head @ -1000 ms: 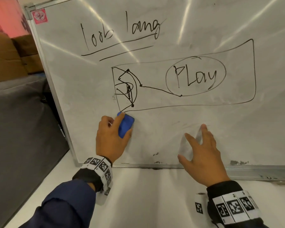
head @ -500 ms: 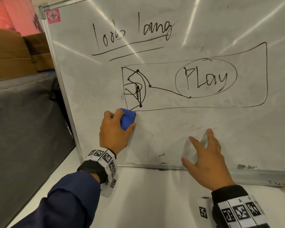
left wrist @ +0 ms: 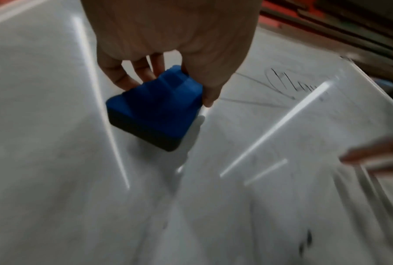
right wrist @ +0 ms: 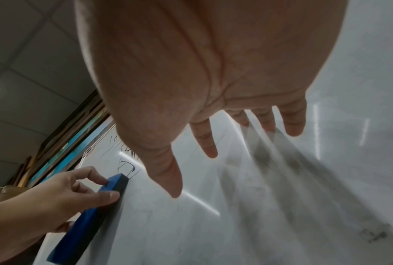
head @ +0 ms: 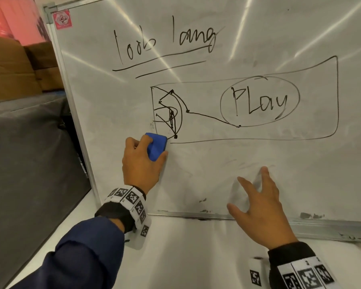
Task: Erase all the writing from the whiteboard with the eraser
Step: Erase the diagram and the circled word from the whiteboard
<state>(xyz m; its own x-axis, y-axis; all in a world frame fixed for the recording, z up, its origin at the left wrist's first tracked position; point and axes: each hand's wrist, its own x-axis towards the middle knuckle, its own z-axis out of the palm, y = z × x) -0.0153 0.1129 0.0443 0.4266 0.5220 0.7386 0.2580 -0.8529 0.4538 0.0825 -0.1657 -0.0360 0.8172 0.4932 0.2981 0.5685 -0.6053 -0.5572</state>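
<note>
A whiteboard (head: pixel 217 174) leans upright with black marker writing: underlined words (head: pixel 165 44) at the top, a large box with a circled "Play" (head: pixel 259 102) and a scribbled arc figure (head: pixel 168 113). My left hand (head: pixel 142 163) grips a blue eraser (head: pixel 156 148) and presses its dark felt side on the board at the box's lower left corner. The eraser (left wrist: pixel 154 107) shows close in the left wrist view and also the eraser (right wrist: pixel 89 215) in the right wrist view. My right hand (head: pixel 258 203) has spread fingers (right wrist: pixel 204 141) touching the board's lower part.
The board's metal tray (head: pixel 300 223) rests on a white table (head: pixel 186 257). A dark grey cover (head: pixel 29 153) lies to the left, with cardboard boxes (head: pixel 19 65) behind it. Smudges (head: pixel 202 200) sit near the board's bottom edge.
My left hand slid the eraser slightly up and right, onto the lower left corner of the drawn box. The right hand stays spread on the board.
</note>
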